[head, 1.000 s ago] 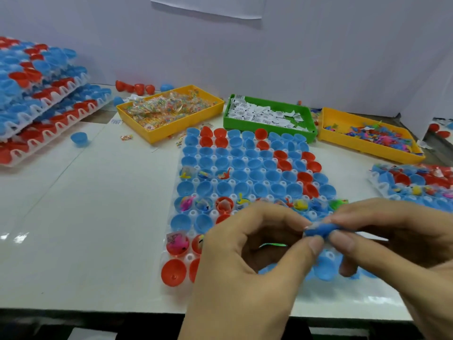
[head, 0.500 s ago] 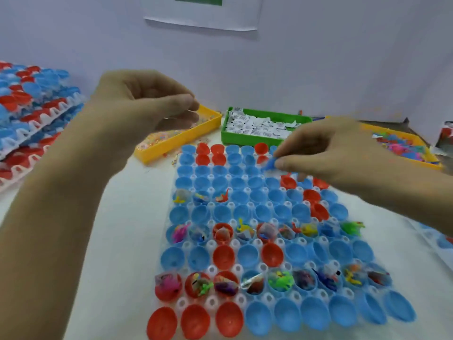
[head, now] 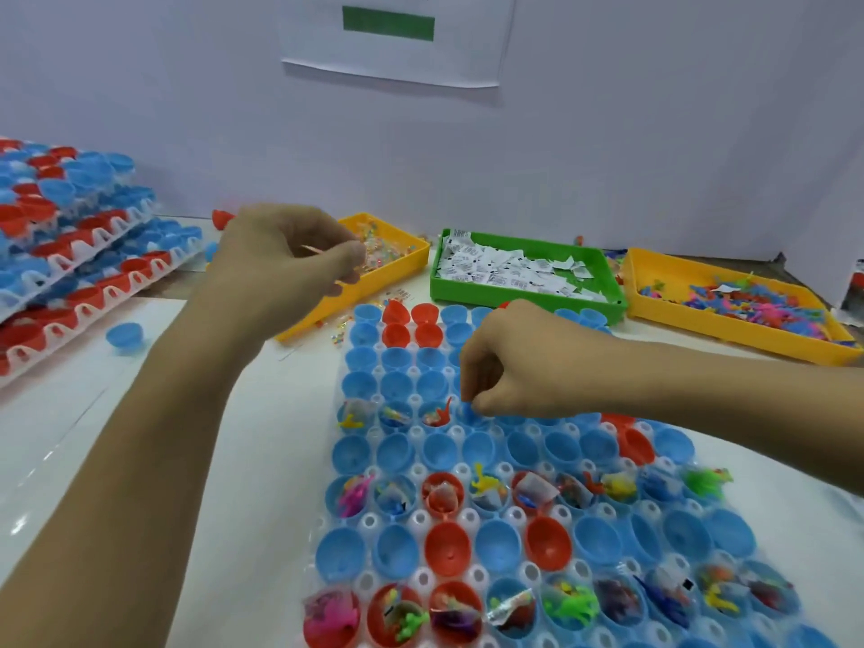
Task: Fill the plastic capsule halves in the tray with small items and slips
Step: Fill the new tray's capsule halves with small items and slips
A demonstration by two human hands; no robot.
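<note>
Tray, near rows: we find the tray [head: 505, 516] before us, its nearest capsule halves [head: 449, 549] alternately filled and bare.
Right hand: we see the right hand [head: 523, 367] lowered over the fourth cup of a part-filled row, fingers pinching a small blue item [head: 467, 408], apparently to drop it in.
Left hand: the left hand [head: 290, 254] hovers by the left yellow bin [head: 411, 254], fingers pinching a thin packet, presumably the next item.
Far supplies: green bin [head: 528, 299] of slips and right yellow bin [head: 748, 332] of toys sit just beyond the tray, within reach.
</note>
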